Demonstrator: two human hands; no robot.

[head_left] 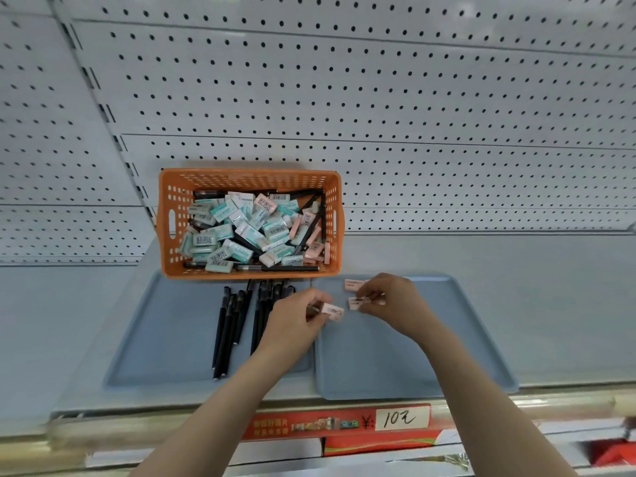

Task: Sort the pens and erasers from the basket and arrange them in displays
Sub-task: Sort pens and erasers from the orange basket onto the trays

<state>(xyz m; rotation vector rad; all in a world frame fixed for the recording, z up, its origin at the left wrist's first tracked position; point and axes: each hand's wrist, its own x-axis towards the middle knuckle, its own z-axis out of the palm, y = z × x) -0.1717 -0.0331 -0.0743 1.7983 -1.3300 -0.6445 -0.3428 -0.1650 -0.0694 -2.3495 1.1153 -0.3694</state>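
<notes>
The left hand (296,318) grips a pink eraser (333,311): the fingers are curled round it, and one end with a barcode label projects to the right. This hand sits over the seam between the two trays.

The right hand (392,301) pinches a second pink eraser (355,302) between thumb and fingertips, over the far left part of the right tray (447,339). It cannot be told whether this eraser touches the tray floor. A third pink eraser (353,284) lies flat on the same tray, just beyond the pinched one.

The left tray (165,332) holds a group of black pens (227,325), laid roughly parallel with their caps towards the basket.

The orange basket (165,215) stands behind the trays, touching the far edge of the left tray. It contains mixed green, white and pink erasers and further black pens.

Both trays rest on a grey shelf (516,263) backed by a perforated panel (378,80). A price label (401,418) is fixed to the shelf front.
</notes>
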